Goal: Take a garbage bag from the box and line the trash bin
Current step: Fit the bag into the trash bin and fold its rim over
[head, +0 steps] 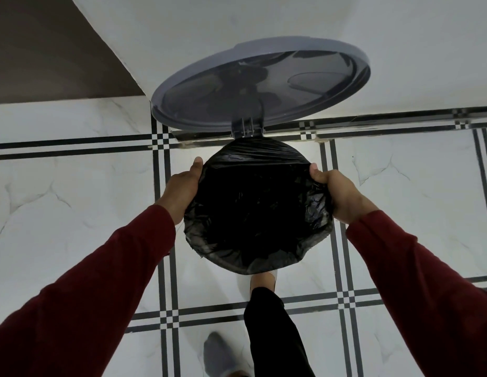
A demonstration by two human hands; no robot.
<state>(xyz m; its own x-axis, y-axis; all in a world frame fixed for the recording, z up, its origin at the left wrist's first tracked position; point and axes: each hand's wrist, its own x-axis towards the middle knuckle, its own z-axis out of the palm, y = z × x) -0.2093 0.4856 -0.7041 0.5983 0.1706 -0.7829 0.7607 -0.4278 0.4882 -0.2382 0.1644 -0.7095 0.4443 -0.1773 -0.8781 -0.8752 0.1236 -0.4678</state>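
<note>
On a white marble-look tiled floor (74,213) with black grid lines, against a pale wall, a pedal trash bin stands with its grey lid (258,83) raised. A black garbage bag (257,205) already covers the bin's mouth, its edge folded over the rim. The left hand (182,189) and right hand (339,195), both closed on the bag's sides, grip it at opposite points. To finish well, the film should probably be drawn down evenly all round, the loose, crumpled near edge especially, without tearing it.
</note>
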